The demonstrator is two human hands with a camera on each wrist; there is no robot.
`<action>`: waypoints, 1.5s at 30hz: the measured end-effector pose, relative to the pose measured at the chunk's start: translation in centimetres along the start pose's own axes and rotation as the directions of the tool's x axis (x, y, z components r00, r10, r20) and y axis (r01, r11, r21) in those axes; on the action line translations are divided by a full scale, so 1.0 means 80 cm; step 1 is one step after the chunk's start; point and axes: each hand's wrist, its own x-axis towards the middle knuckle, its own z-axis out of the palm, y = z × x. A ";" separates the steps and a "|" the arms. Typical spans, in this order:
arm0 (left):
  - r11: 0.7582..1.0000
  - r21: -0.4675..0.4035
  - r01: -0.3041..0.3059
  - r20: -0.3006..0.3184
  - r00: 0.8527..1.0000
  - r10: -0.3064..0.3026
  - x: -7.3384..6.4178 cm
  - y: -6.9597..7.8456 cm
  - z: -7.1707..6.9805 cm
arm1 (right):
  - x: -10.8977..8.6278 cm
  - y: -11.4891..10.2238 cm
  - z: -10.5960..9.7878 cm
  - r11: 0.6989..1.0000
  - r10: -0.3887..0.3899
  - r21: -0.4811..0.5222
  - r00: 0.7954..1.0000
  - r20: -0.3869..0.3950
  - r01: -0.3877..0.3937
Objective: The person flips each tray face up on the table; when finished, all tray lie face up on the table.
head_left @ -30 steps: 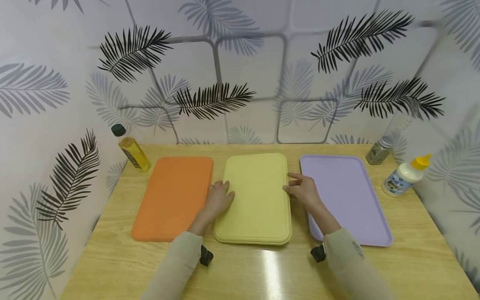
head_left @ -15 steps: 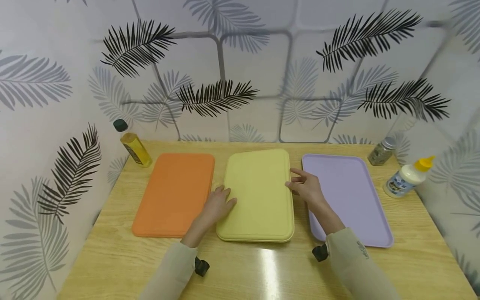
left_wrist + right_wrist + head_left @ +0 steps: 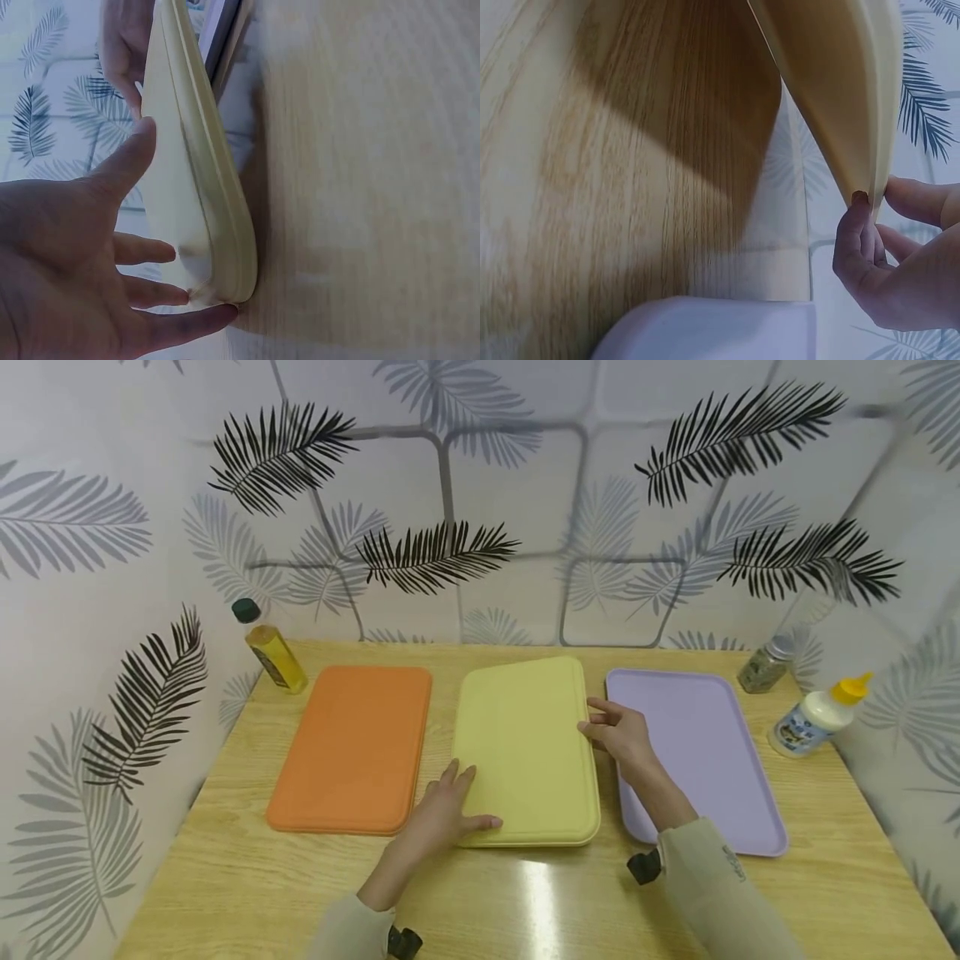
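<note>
A yellow tray [image 3: 525, 752] lies face down at the middle of the table, its right side raised and its left side low. My right hand [image 3: 624, 739] pinches the right edge between thumb and fingers; the right wrist view shows the tray's underside [image 3: 817, 75] above the wood. At the near left corner is my left hand [image 3: 431, 822], fingers spread along the left side and thumb over the near edge. The left wrist view shows that hand [image 3: 67, 262] with fingers fairly straight, fingertips right at the tray's rim.
An orange tray [image 3: 352, 747] lies to the left, a purple tray [image 3: 690, 752] to the right under my right forearm. An oil bottle [image 3: 276, 656] stands at the back left. A small jar [image 3: 765, 667] and a white glue bottle [image 3: 810, 722] stand at the right.
My left hand has slid from the tray's left side toward me to the near left corner, thumb spreading out. The yellow tray has shifted slightly right, still in my right hand's pinch.
</note>
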 end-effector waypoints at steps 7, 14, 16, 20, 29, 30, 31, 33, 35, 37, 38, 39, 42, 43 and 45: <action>0.998 0.024 -0.052 -0.022 0.998 0.053 -0.029 0.012 0.013 | -0.005 -0.004 -0.002 1.000 -0.016 -0.013 0.999 -0.036 0.015; 0.986 0.161 -0.053 -0.064 0.996 0.064 -0.037 0.014 0.026 | -0.006 -0.009 -0.005 0.999 -0.039 -0.011 0.999 -0.036 0.038; 0.983 0.174 -0.058 -0.086 0.994 0.074 -0.037 0.014 0.028 | -0.007 -0.011 -0.006 0.999 -0.036 -0.001 0.999 -0.031 0.036; 0.980 0.189 -0.065 -0.109 0.990 0.086 -0.036 0.013 0.029 | -0.008 -0.017 -0.008 1.000 -0.017 0.005 1.000 -0.010 0.017; 0.991 0.121 -0.061 -0.084 0.994 0.071 -0.034 0.011 0.028 | -0.012 -0.029 -0.015 1.000 -0.015 0.012 0.999 0.042 0.015; 0.993 0.105 -0.059 -0.084 0.994 0.068 -0.034 0.011 0.028 | -0.013 -0.032 -0.016 1.000 -0.020 0.014 0.999 0.050 0.020; 0.994 0.091 -0.058 -0.085 0.994 0.066 -0.035 0.011 0.028 | -0.014 -0.034 -0.016 1.000 -0.025 0.016 0.998 0.056 0.024; 0.996 0.068 -0.063 -0.084 0.994 0.068 -0.036 0.012 0.028 | -0.016 -0.040 -0.017 0.999 -0.036 0.015 0.997 0.069 0.035; 0.996 0.056 -0.073 -0.082 0.994 0.078 -0.037 0.014 0.027 | -0.017 -0.047 -0.018 0.999 -0.036 0.019 0.996 0.081 0.035; 0.994 0.053 -0.095 -0.079 0.992 0.100 -0.038 0.014 0.027 | -0.018 -0.053 -0.018 0.999 -0.035 0.027 0.995 0.091 0.033; 0.993 0.048 -0.105 -0.075 0.991 0.109 -0.039 0.015 0.027 | -0.018 -0.056 -0.019 0.999 -0.035 0.032 0.995 0.097 0.032; 0.993 0.036 -0.110 -0.065 0.992 0.112 -0.040 0.015 0.027 | -0.018 -0.058 -0.019 0.999 -0.036 0.043 0.994 0.104 0.031; 0.994 -0.017 -0.109 -0.041 0.993 0.108 -0.041 0.016 0.026 | -0.020 -0.067 -0.018 0.995 -0.038 0.092 0.992 0.121 0.027; 0.994 -0.042 -0.103 -0.034 0.994 0.101 -0.042 0.017 0.025 | -0.020 -0.070 -0.017 0.994 -0.039 0.109 0.991 0.126 0.026; 0.992 -0.091 -0.085 -0.026 0.996 0.083 -0.043 0.018 0.025 | -0.020 -0.075 -0.016 0.989 -0.047 0.143 0.990 0.131 0.028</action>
